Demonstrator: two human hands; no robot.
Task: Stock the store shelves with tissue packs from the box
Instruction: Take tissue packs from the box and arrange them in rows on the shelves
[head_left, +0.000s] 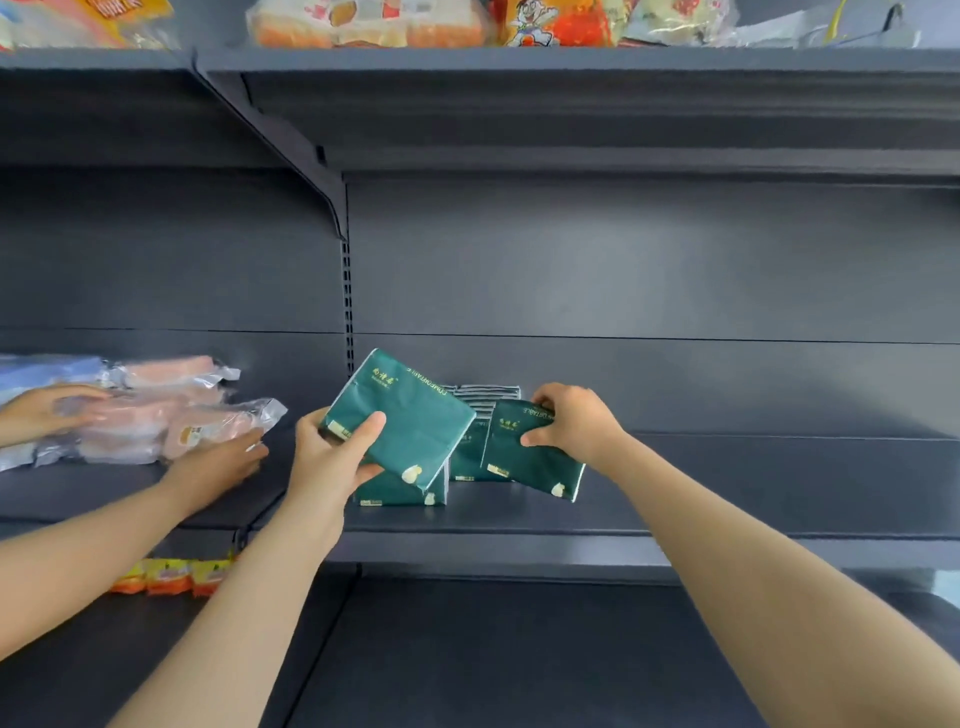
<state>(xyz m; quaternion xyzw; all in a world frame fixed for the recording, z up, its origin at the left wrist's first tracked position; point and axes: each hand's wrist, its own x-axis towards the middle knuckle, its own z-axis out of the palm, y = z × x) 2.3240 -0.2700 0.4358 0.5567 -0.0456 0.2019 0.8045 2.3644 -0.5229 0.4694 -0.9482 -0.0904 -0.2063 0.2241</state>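
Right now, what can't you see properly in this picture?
Head view:
- The box: outside the frame.
- Stacked tissue packs at the back: count hidden by the left pack in the left hand and the right pack in the right hand.
- Pink packets: blurred, labels unreadable.
- Snack bags up top: cut off by the top edge.

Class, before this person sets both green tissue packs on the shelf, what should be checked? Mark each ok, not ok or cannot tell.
1. Grip of left hand on left pack: ok.
2. Grip of right hand on right pack: ok.
3. Bare shelf beside stocked packs: ok.
4. Clearance from other person's hand: ok.
5. Level left pack: not ok, tilted.
6. Packs left in box: cannot tell, box unseen.
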